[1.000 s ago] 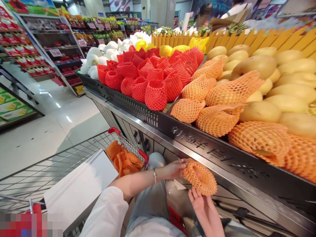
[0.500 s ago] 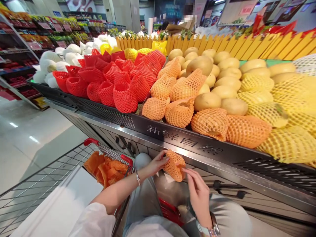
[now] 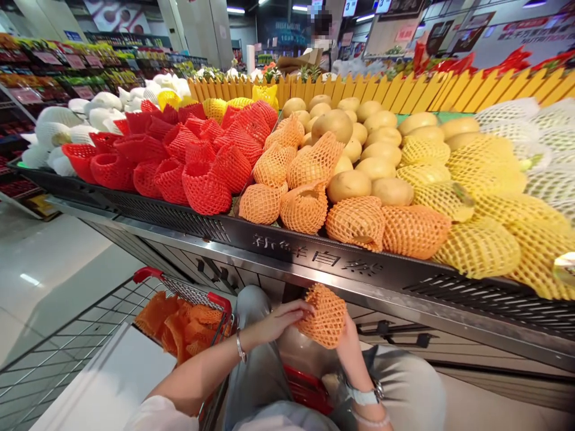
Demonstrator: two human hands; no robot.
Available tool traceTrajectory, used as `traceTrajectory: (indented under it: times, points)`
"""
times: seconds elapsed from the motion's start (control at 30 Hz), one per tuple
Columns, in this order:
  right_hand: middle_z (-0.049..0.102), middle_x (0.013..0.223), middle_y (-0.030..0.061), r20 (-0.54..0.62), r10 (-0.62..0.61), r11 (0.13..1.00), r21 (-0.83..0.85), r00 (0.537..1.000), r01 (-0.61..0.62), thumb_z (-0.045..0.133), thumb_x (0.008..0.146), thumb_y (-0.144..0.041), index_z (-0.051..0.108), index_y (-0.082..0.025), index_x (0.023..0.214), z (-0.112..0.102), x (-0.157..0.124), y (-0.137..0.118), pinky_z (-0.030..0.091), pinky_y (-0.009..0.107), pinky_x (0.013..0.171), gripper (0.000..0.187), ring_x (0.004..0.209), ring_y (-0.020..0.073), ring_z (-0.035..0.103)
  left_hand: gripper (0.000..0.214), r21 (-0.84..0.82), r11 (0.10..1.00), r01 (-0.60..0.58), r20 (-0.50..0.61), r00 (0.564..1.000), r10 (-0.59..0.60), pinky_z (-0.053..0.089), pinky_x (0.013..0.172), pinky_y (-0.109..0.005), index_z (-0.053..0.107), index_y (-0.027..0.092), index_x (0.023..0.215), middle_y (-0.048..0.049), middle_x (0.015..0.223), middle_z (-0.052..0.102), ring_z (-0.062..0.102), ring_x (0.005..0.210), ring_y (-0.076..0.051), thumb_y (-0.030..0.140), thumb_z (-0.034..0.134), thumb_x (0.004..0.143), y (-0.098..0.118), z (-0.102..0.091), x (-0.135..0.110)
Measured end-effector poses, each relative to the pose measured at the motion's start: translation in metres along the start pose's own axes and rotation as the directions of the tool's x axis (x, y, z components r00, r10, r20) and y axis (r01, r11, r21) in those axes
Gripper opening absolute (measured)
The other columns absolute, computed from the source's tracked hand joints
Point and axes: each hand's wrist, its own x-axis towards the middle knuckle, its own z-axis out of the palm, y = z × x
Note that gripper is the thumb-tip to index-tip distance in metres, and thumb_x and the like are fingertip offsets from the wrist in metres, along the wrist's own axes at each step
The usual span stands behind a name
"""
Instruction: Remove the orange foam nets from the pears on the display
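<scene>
**Holding an orange foam net between two hands, below the fruit tray's edge**

The orange foam net [image 3: 324, 318] is in the air between the person's hands, just below the steel ledge [image 3: 231, 256] under the black tray [image 3: 265, 238] and, as seen from above, between the knees [image 3: 252, 301]. Its longer axis runs roughly up and down the view, with the lower end leaning to the right. Neither hand is nearer, for both touch it: the left hand [image 3: 287, 317] from the left, the right hand [image 3: 350, 347] from the lower right.

The left fingers are close together, their tips on the net's left edge in what looks like a light pinch. The right fingers run behind or into the mesh, so I cannot tell whether they are spread or closed, nor whether they are inside the net.

Half a second earlier, the right hand's fingertips showed plainly, pinching the net's right edge; now the mesh hides them. The net looks fuller and less crumpled than it did then. The view has swung to the right, bringing more white-netted produce [image 3: 553, 161] into sight. The orange pile [image 3: 179, 323] in the shopping cart [image 3: 148, 273] looks unchanged.
</scene>
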Motion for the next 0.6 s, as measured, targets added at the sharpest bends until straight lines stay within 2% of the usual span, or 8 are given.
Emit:
traceTrajectory:
  times: [0.07, 0.13, 0.2, 0.3, 0.37, 0.5, 0.6]
  points:
    - [0.073, 0.094, 0.009, -0.045, 0.022, 0.997, 0.078, 0.999, -0.018, 0.072, 0.065, -0.032, 0.066, -0.019, 0.097, -0.002, -0.002, -0.003, 0.057, 0.034, 0.077, 0.035, 0.083, 0.0228, 0.069, 0.041, -0.033, 0.998, 0.048, 0.001, 0.999, -0.048, 0.043, 0.08, -0.028, 0.067, 0.017, 0.096, -0.0039, 0.089, 0.062, 0.056, 0.085, -0.016, 0.054, 0.059, 0.08, -0.004, -0.001, 0.005]
    - [0.073, 0.097, 0.0085, -0.023, 0.053, 0.988, 0.149, 0.998, -0.049, 0.077, 0.06, -0.029, 0.065, -0.02, 0.099, -0.001, -0.006, -0.004, 0.057, 0.034, 0.079, 0.042, 0.085, 0.0226, 0.069, 0.042, 0.01, 0.996, 0.086, 0.018, 0.996, -0.086, 0.043, 0.07, -0.026, 0.067, 0.015, 0.096, -0.0034, 0.082, 0.061, 0.054, 0.074, -0.013, 0.053, 0.06, 0.079, -0.008, -0.002, 0.01]
    - [0.072, 0.102, 0.0087, 0.052, 0.079, 0.981, 0.174, 0.996, -0.087, 0.079, 0.059, -0.028, 0.063, -0.021, 0.105, 0.002, -0.008, -0.003, 0.057, 0.034, 0.082, 0.049, 0.089, 0.0228, 0.069, 0.042, 0.096, 0.993, 0.063, 0.028, 0.997, -0.066, 0.044, 0.069, -0.026, 0.066, 0.014, 0.103, -0.0051, 0.087, 0.064, 0.055, 0.075, -0.014, 0.048, 0.063, 0.078, -0.01, -0.003, 0.012]
    - [0.068, 0.113, 0.0102, 0.13, 0.101, 0.977, 0.174, 0.986, -0.123, 0.079, 0.062, -0.029, 0.059, -0.021, 0.116, 0.004, -0.008, 0.003, 0.054, 0.035, 0.089, 0.058, 0.1, 0.0233, 0.067, 0.042, 0.25, 0.967, -0.045, 0.046, 0.998, 0.034, 0.047, 0.077, -0.029, 0.061, 0.016, 0.117, -0.0076, 0.101, 0.067, 0.059, 0.087, -0.017, 0.032, 0.063, 0.078, -0.007, -0.004, 0.008]
    - [0.066, 0.12, 0.0111, 0.176, 0.118, 0.975, 0.168, 0.977, -0.148, 0.078, 0.065, -0.033, 0.057, -0.021, 0.122, 0.003, -0.007, 0.007, 0.052, 0.036, 0.094, 0.062, 0.106, 0.0239, 0.064, 0.036, 0.4, 0.907, -0.132, 0.106, 0.99, 0.097, 0.047, 0.081, -0.03, 0.062, 0.016, 0.115, -0.0071, 0.1, 0.068, 0.06, 0.089, -0.018, 0.023, 0.061, 0.079, -0.004, -0.005, 0.004]
    - [0.063, 0.124, 0.0119, 0.295, 0.179, 0.961, 0.151, 0.938, -0.231, 0.078, 0.065, -0.044, 0.062, -0.022, 0.118, -0.004, -0.009, 0.01, 0.046, 0.04, 0.101, 0.06, 0.113, 0.0266, 0.061, 0.01, 0.578, 0.726, -0.373, 0.229, 0.928, 0.295, 0.046, 0.085, -0.032, 0.068, 0.015, 0.083, -0.0062, 0.085, 0.067, 0.06, 0.085, -0.019, 0.021, 0.061, 0.08, -0.004, -0.005, 0.004]
    - [0.064, 0.124, 0.0115, 0.295, 0.187, 0.952, 0.18, 0.937, -0.246, 0.078, 0.064, -0.047, 0.064, -0.023, 0.117, -0.006, -0.012, 0.008, 0.045, 0.041, 0.102, 0.06, 0.114, 0.0268, 0.06, 0.017, 0.66, 0.587, -0.468, 0.358, 0.883, 0.303, 0.046, 0.084, -0.032, 0.065, 0.017, 0.071, -0.006, 0.08, 0.066, 0.059, 0.084, -0.019, 0.023, 0.056, 0.085, -0.01, -0.003, 0.006]
